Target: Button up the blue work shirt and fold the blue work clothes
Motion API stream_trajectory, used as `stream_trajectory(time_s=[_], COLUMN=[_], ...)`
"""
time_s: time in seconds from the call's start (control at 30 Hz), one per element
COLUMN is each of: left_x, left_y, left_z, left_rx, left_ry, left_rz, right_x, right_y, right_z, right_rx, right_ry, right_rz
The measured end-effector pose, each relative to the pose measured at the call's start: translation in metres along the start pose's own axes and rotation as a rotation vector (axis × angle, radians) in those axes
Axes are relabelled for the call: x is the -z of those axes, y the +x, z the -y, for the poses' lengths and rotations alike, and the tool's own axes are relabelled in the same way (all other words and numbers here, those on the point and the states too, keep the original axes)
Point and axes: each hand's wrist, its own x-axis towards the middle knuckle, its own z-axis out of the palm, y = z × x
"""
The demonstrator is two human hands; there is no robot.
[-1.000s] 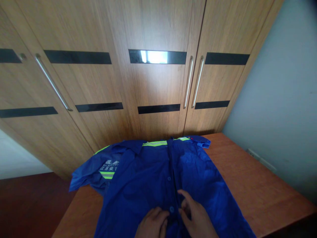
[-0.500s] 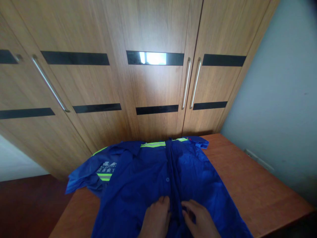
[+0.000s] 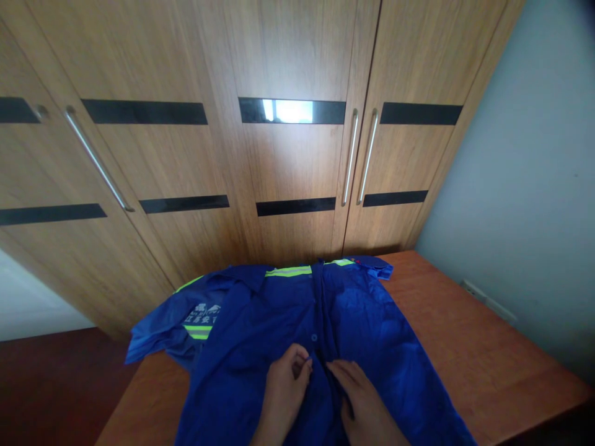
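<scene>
A blue work shirt [image 3: 372,328] with yellow-green reflective stripes lies spread, front up, on a reddish-brown wooden table [image 3: 478,353]. My left hand [image 3: 283,390] pinches the left edge of the shirt's front placket just below a small blue button [image 3: 314,338]. My right hand [image 3: 360,396] lies on the right side of the placket with its fingers pressed together on the cloth. Both hands meet at the middle of the shirt near the table's front.
A wooden wardrobe [image 3: 288,155] with long metal handles stands right behind the table. A pale grey wall [image 3: 534,186] runs along the right. The shirt's left sleeve [image 3: 171,322] hangs over the table's left edge above a dark red floor [image 3: 51,384].
Both hands have moved up the placket, away from me, toward the higher button. The left hand's fingers have closed into a pinch on the cloth.
</scene>
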Motion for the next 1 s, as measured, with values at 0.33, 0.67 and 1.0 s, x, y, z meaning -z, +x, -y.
stream_trajectory(time_s=[0.33,0.67,1.0], left_x=[-0.01,-0.006,-0.009], left_y=[-0.008,-0.004,-0.003], left_z=[0.012,-0.011,-0.018], left_rx=[-0.11,-0.106,-0.096], left_ry=[0.207,0.509,0.234], left_rz=[0.027,0.148,0.113], right_x=[-0.023,-0.016,-0.012], right_y=[0.02,0.016,0.022], right_z=[-0.005,-0.019,0.006], right_rx=[-0.216,-0.24,-0.127], right_ry=[-0.033,0.287,-0.135], right_rz=[-0.074,-0.303,-0.124])
